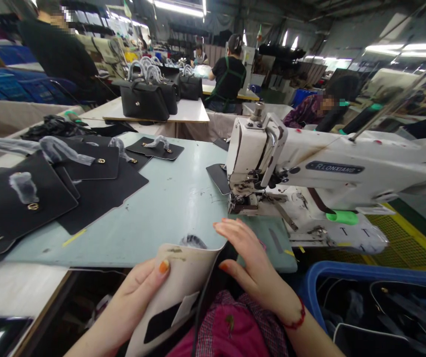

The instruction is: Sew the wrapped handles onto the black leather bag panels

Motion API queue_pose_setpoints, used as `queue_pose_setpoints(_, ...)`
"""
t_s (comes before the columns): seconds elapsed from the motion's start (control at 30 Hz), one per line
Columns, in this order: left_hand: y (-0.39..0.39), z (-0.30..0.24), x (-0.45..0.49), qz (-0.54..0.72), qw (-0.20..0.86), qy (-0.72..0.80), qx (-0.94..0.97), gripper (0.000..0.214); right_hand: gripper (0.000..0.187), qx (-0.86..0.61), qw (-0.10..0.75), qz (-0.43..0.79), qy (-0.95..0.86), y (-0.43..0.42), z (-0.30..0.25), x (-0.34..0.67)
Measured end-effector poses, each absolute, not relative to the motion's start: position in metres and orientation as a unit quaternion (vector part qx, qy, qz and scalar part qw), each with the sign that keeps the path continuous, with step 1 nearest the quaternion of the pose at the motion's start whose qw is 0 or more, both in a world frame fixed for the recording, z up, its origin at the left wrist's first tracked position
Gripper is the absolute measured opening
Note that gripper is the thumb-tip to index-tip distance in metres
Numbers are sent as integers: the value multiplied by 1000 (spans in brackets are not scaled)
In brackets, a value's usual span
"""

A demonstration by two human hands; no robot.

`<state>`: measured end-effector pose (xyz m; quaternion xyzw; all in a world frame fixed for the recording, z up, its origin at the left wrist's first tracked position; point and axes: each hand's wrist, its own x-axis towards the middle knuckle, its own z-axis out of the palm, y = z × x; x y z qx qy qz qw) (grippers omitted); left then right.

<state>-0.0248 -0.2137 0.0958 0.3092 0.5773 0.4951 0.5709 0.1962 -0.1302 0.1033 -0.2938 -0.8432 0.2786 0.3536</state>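
My left hand grips the left side of a bag panel, its thumb lying on the pale inner face. The panel is bent and tilted up over my lap, with a black patch and a whitish flap low on that face. A bit of plastic-wrapped handle shows behind its top edge. At the panel's right edge is my right hand, its fingers stretched out and apart from the thumb. Whether that hand touches the panel I cannot tell. Beyond it stands a white sewing machine.
Black bag panels with wrapped handles lie on the left of the pale green tabletop. A blue basket of black pieces stands at the lower right. Finished black handbags sit on a farther table. Other people work beyond.
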Motion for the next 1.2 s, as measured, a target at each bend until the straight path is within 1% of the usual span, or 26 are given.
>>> queue_pose_setpoints(0.07, -211, 96, -34, 471, 588, 572, 324, 40, 36, -285, 318, 301, -853, -124, 96, 194)
queue_pose_setpoints(0.1, -210, 95, -38, 457, 586, 570, 350, 38, 34, -290, 317, 319, -845, -123, 91, 193)
queue_pose_setpoints(0.17, -210, 90, -45, 455, 545, 579, 402, 35, 33, -315, 334, 332, -824, -123, 83, 191)
queue_pose_setpoints(0.27, -216, 83, -47, 510, 455, 601, 415, 43, 26, -345, 371, 290, -812, -127, 78, 191)
queue_pose_setpoints(0.3, -218, 81, -46, 525, 426, 606, 419, 41, 25, -348, 380, 272, -813, -129, 78, 191)
queue_pose_setpoints(0.37, -222, 79, -43, 529, 385, 611, 445, 26, 25, -348, 393, 234, -818, -131, 79, 192)
queue_pose_setpoints(0.4, -223, 78, -41, 527, 373, 613, 455, 22, 26, -348, 395, 217, -822, -132, 80, 191)
queue_pose_setpoints(0.5, -222, 75, -37, 516, 363, 621, 464, 26, 26, -354, 392, 180, -830, -136, 81, 191)
queue_pose_setpoints(0.67, -217, 69, -34, 481, 343, 635, 497, 17, 27, -334, 366, 179, -850, -142, 85, 193)
queue_pose_setpoints(0.83, -216, 70, -31, 480, 342, 618, 520, 17, 27, -321, 333, 213, -861, -144, 97, 193)
queue_pose_setpoints(1.03, -214, 74, -27, 487, 317, 597, 553, 9, 26, -302, 353, 261, -846, -142, 111, 180)
queue_pose_setpoints(1.2, -211, 80, -21, 499, 289, 566, 589, 7, 24, -302, 348, 334, -822, -142, 117, 172)
